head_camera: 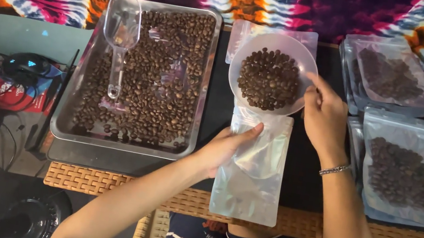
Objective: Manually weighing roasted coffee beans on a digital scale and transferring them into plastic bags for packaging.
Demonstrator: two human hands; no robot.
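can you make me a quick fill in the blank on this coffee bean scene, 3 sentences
1. The right hand tips a white ____ of beans.
2. The left hand holds open an empty clear pouch just ____ the bowl.
3. The clear scoop lies in the metal ____ of beans.

Missing words: bowl; below; tray

I see the tray [67, 112] left, scoop [122, 29] in it; bowl [272, 73] right of it, pouch [251, 168] before, filled bags [405, 180] apparently stacked far right.
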